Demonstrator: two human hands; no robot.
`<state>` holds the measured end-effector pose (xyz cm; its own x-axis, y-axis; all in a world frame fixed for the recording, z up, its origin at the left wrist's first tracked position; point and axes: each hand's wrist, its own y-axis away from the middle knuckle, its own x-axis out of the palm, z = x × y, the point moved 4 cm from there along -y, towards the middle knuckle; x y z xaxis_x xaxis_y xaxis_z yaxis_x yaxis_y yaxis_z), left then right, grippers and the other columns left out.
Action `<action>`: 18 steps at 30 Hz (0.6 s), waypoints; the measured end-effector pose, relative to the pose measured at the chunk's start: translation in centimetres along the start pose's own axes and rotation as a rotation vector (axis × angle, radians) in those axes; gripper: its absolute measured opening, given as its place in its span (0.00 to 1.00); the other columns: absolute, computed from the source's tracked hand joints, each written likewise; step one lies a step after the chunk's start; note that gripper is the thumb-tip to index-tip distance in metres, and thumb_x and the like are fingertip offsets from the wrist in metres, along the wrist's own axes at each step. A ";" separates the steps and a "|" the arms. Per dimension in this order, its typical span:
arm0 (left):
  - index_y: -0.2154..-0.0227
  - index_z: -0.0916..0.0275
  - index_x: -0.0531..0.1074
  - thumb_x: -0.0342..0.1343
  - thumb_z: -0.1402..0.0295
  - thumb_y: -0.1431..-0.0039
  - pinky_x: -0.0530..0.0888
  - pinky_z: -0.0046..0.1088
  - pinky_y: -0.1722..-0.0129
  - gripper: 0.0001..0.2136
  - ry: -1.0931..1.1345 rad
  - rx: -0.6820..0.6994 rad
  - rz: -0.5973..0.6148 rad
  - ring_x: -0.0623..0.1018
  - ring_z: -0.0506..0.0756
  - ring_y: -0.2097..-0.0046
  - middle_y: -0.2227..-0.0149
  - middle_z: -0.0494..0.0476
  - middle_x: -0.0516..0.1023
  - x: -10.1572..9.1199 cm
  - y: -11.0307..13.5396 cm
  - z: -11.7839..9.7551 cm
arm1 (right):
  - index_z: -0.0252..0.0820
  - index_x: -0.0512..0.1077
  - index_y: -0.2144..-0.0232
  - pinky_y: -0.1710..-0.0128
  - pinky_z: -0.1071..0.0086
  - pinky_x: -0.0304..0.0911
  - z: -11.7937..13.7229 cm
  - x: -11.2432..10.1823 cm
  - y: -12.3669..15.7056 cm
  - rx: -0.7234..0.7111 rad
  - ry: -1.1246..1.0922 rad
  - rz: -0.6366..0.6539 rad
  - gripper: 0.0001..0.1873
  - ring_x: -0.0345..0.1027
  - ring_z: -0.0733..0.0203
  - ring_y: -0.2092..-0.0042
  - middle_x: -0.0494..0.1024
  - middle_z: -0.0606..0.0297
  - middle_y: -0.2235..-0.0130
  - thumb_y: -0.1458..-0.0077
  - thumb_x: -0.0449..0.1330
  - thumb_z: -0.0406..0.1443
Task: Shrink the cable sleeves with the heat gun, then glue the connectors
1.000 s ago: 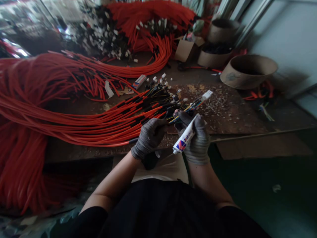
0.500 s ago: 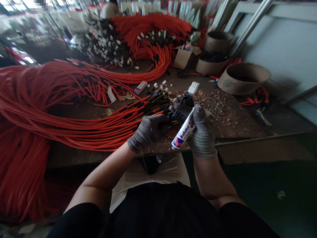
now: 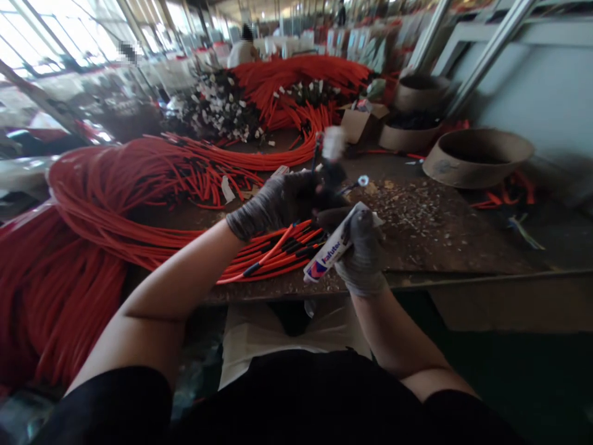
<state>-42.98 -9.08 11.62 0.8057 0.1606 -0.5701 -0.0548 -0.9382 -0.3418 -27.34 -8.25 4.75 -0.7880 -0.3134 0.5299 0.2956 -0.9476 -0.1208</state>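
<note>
The person's left hand [image 3: 282, 201], in a grey knit glove, is raised above the surface [image 3: 445, 247]. Its fingers are curled tight around the dark cable end [image 3: 324, 172]. A white connector [image 3: 332, 143] stands up out of that grip, blurred, above the knuckles.

The right hand [image 3: 361, 253], also gloved, sits just below and to the right of the left one, close against it. Its fingers are wrapped around an adhesive tube [image 3: 327, 256], white with a red and blue mark and dark lettering. The tube slants from lower left up toward the cable end. Its nozzle is hidden behind the fingers, so whether it touches the cable cannot be told.

Under both hands a bundle of orange cables [image 3: 278, 244] with black sleeves lies on the surface near its front edge. To the left a great heap of orange cable [image 3: 115, 185] covers the surface and spills over its side. Farther back lies a pile of white connectors on dark wires [image 3: 222, 111].

On the right stand 3 round cardboard tubs; the nearest tub [image 3: 445, 168] is wide and low. A cardboard box [image 3: 359, 123] sits beside the farther 2. Small pale scraps [image 3: 407, 204] are strewn over the bare part of the surface. A white sheet [image 3: 259, 337] hangs below its front edge. Another person in white [image 3: 241, 52] is far off in the background.
</note>
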 end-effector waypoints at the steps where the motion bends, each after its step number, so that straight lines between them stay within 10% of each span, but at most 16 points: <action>1: 0.73 0.66 0.75 0.61 0.76 0.51 0.75 0.28 0.65 0.02 0.035 -0.035 0.021 0.76 0.52 0.68 0.73 0.50 0.76 -0.7 -0.2 0.0 | 0.51 0.78 0.73 0.54 0.59 0.76 -0.7 0.9 0.4 0.043 -0.041 0.033 0.18 0.77 0.55 0.56 0.82 0.63 0.64 0.45 0.60 0.54; 7: 0.70 0.66 0.79 0.57 0.77 0.47 0.77 0.28 0.65 0.06 0.238 -0.218 0.008 0.79 0.52 0.66 0.68 0.54 0.81 -4.3 2.8 0.4 | 0.48 0.76 0.76 0.54 0.52 0.76 -7.0 5.1 3.2 0.682 -0.268 0.420 0.24 0.77 0.46 0.52 0.82 0.57 0.67 0.53 0.62 0.60; 14: 0.44 0.59 0.71 0.68 0.59 0.48 0.70 0.22 0.75 0.29 0.203 -0.241 -0.374 0.72 0.46 0.73 0.58 0.58 0.80 -2.4 13.2 1.8 | 0.45 0.75 0.70 0.73 0.70 0.74 -8.1 0.0 0.3 0.493 -0.085 0.090 0.23 0.77 0.61 0.71 0.80 0.68 0.73 0.53 0.65 0.58; 18: 0.36 0.50 0.60 0.63 0.52 0.44 0.67 0.22 0.76 0.34 0.138 -0.204 -0.597 0.67 0.45 0.73 0.48 0.60 0.75 0.2 17.6 0.7 | 0.46 0.76 0.66 0.63 0.68 0.77 -6.2 -0.5 0.2 0.465 -0.068 0.048 0.14 0.79 0.61 0.63 0.82 0.69 0.67 0.52 0.69 0.46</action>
<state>-44.19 -25.33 4.92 0.7318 0.6451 -0.2198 0.5289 -0.7409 -0.4138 -30.20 -8.62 -0.72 -0.7347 -0.3368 0.5889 0.5538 -0.7991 0.2339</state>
